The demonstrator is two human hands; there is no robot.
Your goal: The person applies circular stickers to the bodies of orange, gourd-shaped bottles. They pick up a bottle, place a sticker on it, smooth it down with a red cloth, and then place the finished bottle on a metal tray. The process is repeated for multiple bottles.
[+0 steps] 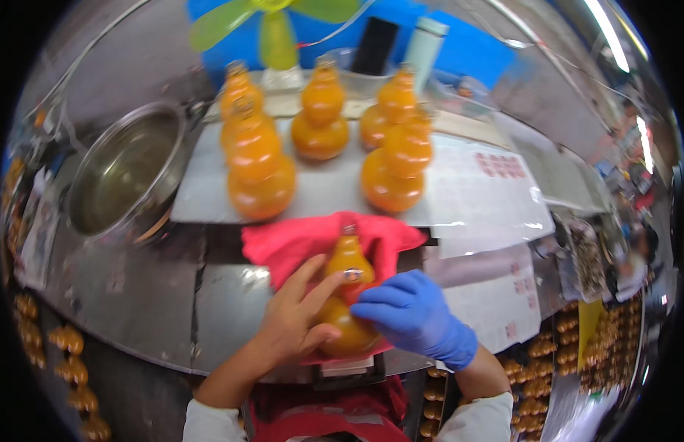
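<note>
Between my hands an orange, glossy gourd (351, 259) leans with its narrow top away from me, on a bright pink cloth (272, 243). My bare left hand (292, 315) grips its left side, fingers along the upper bulb and thumb at the lower bulb. My right hand (414, 313), in a blue glove, has bent fingers pressed to the right side near the waist. A small red patch (353, 292) shows at the waist beside the gloved fingertips; blur hides what it is. A small mark sits on the upper bulb.
Several similar gourds (261, 188) stand on a pale board (327, 195) beyond the cloth. A metal basin (128, 177) is at left; sheets with red prints (485, 191) lie at right. Behind are a green fan (277, 37), a dark phone (374, 46) and a pale bottle (426, 48).
</note>
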